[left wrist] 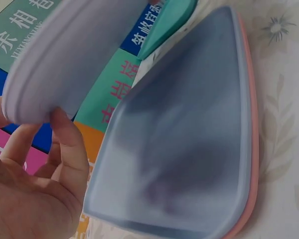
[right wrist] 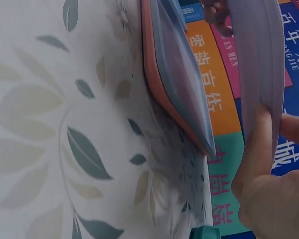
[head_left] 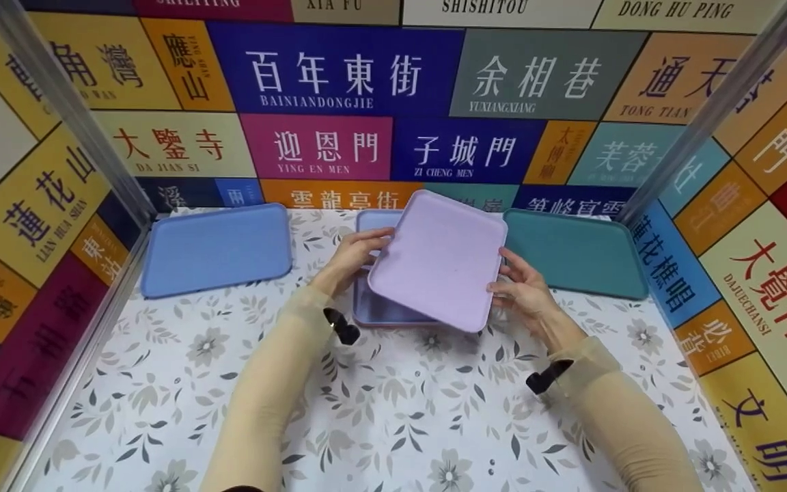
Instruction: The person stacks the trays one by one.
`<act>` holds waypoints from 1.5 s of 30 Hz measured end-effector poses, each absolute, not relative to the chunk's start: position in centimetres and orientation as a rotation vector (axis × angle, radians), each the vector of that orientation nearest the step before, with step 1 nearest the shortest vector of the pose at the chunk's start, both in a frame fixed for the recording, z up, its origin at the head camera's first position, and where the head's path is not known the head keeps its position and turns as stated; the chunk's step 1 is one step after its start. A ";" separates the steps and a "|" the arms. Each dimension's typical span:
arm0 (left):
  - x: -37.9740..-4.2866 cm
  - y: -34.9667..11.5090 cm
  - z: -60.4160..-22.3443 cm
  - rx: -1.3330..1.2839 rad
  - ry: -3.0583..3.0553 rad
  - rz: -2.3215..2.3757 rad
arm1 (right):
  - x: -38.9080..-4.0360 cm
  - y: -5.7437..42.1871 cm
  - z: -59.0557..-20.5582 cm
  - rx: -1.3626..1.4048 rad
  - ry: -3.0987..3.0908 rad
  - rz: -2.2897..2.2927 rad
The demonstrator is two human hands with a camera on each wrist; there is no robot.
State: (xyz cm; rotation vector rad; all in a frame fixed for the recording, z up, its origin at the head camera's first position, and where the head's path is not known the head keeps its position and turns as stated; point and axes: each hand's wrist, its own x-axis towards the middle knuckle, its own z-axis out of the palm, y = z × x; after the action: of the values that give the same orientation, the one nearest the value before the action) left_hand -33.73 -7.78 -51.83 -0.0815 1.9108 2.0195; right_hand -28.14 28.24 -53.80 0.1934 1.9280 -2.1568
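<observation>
A light purple tray [head_left: 440,263] is held up and tilted between both hands in the head view. My left hand [head_left: 350,260] grips its left edge, and my right hand [head_left: 523,290] pinches the right edge between thumb and fingers. Below it on the table lies a light blue tray [left wrist: 189,129], stacked on a pink-orange tray [right wrist: 150,64] whose rim shows underneath. The purple tray hides much of this stack in the head view. In the left wrist view the left fingers [left wrist: 70,144] curl at the purple tray's rim, apart from the stack.
A blue tray [head_left: 219,249] lies at the back left of the table. At the back right is a green tray [head_left: 574,254]. The tabletop [head_left: 393,410] has a floral cover. Walls of coloured, lettered panels [head_left: 335,68] enclose the back and both sides.
</observation>
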 end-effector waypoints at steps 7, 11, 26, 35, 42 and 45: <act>-33.4 -8.5 -52.1 0.022 1.921 1.947 | -28.7 28.9 -54.0 0.059 1.886 -2.128; -33.3 -9.0 -52.4 0.086 1.974 1.887 | -29.1 28.9 -53.8 0.032 1.888 -2.104; -32.7 -9.9 -53.0 0.076 2.091 1.847 | -32.3 27.7 -53.8 0.062 1.920 -1.988; -32.7 -10.6 -53.5 -0.014 2.123 1.876 | -34.0 25.7 -54.2 0.044 1.997 -1.905; -32.6 -10.9 -53.8 -0.056 2.204 1.793 | -34.6 24.5 -55.2 0.069 2.048 -1.862; -32.5 -11.1 -54.1 -0.078 2.245 1.747 | -34.5 24.1 -55.5 0.068 2.068 -1.855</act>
State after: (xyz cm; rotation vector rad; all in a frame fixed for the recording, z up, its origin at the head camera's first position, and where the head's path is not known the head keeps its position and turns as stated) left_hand -32.54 -11.13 -54.12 -0.0784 2.2446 1.7466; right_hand -34.51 24.05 -55.47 0.0680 2.0684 -1.8545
